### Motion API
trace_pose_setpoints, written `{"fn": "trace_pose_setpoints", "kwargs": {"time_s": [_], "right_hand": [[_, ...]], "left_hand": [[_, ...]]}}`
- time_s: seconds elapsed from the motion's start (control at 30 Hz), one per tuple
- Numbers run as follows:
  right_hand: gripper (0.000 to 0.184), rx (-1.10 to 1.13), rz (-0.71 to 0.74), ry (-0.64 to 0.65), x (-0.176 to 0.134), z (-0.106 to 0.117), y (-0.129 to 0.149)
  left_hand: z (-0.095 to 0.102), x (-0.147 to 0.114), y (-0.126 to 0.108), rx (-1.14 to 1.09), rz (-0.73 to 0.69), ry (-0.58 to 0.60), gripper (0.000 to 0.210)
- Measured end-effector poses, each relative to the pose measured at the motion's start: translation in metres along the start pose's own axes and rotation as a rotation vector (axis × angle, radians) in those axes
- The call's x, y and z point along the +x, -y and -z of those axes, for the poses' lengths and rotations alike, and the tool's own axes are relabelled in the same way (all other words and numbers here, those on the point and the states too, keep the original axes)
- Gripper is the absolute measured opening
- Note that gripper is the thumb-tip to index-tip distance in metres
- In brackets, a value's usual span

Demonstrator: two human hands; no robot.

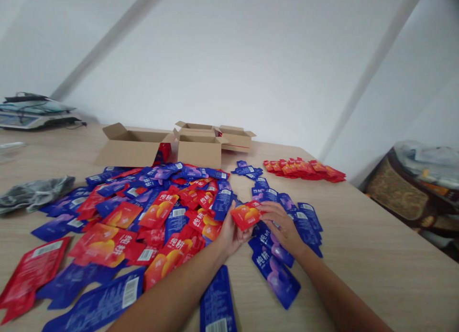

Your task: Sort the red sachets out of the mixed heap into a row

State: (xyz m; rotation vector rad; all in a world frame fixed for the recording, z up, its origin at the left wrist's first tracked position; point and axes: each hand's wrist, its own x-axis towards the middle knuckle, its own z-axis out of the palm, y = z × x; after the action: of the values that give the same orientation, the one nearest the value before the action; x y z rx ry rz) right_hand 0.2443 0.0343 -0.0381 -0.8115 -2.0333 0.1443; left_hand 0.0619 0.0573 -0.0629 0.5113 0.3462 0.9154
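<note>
Two hands: in the head view, left hand [233,236] pinches the near side of one red pouch [245,216], right hand [281,223] nips its right edge, above the table [366,241].
Hidden: some fingertips behind that pouch; forearms cut off below; lower layers of the mixed pile [122,246] buried.
Cartons: four open ones [199,153] beyond the pile; from here I can't make out what lies inside, though red shows beside the largest.
Edges: pale wood shows between the blue pouches [276,270] and the table's right edge; a red row [303,168] lies near the far corner.
</note>
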Motion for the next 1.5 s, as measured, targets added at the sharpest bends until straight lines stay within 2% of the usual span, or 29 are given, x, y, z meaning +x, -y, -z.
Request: {"fn": "trace_pose_setpoints", "kwargs": {"time_s": [0.13,0.2,0.27,0.33,0.37,0.43,0.5,0.53,0.6,0.77,0.93,1.1,1.2,1.3,1.37,1.43,1.5], "right_hand": [[0.022,-0.146,0.007,-0.041,-0.009,0.013,-0.007],[0.020,-0.199,-0.053,-0.093,-0.011,0.015,-0.009],[0.016,-0.214,-0.220,-0.186,-0.011,0.014,-0.009],[0.017,-0.177,-0.440,-0.240,-0.010,0.011,-0.005],[0.020,-0.132,-0.533,-0.214,-0.010,0.008,-0.003],[0.029,0.015,-0.662,-0.056,-0.010,0.001,0.004],[0.039,0.201,-0.733,0.110,-0.010,-0.007,0.011],[0.041,0.278,-0.757,0.149,-0.011,-0.010,0.014],[0.041,0.346,-0.759,0.130,-0.011,-0.017,0.019],[0.036,0.285,-0.657,-0.008,-0.012,-0.025,0.022],[0.037,0.535,-0.764,0.008,-0.014,-0.038,0.015],[0.036,0.583,-0.779,-0.090,-0.012,-0.045,0.017],[0.033,0.549,-0.784,-0.152,-0.002,-0.030,0.017],[0.034,0.462,-0.815,-0.325,0.011,0.008,-0.005],[0.036,0.388,-0.798,-0.474,0.017,0.043,-0.040],[0.037,0.316,-0.767,-0.548,0.019,0.082,-0.088],[0.040,0.102,-0.804,-0.590,0.018,0.118,-0.140]], "left_hand": [[0.000,-0.007,-0.005,0.151,0.261,0.108,0.042],[-0.001,-0.009,-0.002,0.287,0.331,0.190,0.037],[-0.003,-0.009,0.004,0.392,0.280,0.220,0.034],[-0.006,-0.008,0.010,0.446,0.151,0.162,0.034],[-0.008,-0.008,0.013,0.460,0.082,0.119,0.035],[-0.011,-0.007,0.017,0.478,-0.030,0.055,0.036],[-0.012,-0.006,0.018,0.495,-0.091,0.031,0.034],[-0.012,-0.005,0.017,0.506,-0.103,0.028,0.033],[-0.010,-0.005,0.016,0.515,-0.098,0.018,0.032],[-0.006,-0.005,0.016,0.591,0.059,0.042,0.044],[-0.002,-0.002,0.017,0.722,-0.037,-0.053,0.048],[-0.005,0.001,0.021,0.749,-0.070,-0.105,0.059],[-0.005,-0.001,0.020,0.767,-0.050,-0.066,0.066],[-0.003,-0.001,0.018,0.746,-0.008,-0.060,0.069],[-0.004,-0.001,0.018,0.739,0.010,-0.099,0.069],[-0.008,-0.003,0.018,0.758,0.028,-0.136,0.069],[-0.015,-0.007,0.015,0.816,0.041,-0.150,0.068]]}}
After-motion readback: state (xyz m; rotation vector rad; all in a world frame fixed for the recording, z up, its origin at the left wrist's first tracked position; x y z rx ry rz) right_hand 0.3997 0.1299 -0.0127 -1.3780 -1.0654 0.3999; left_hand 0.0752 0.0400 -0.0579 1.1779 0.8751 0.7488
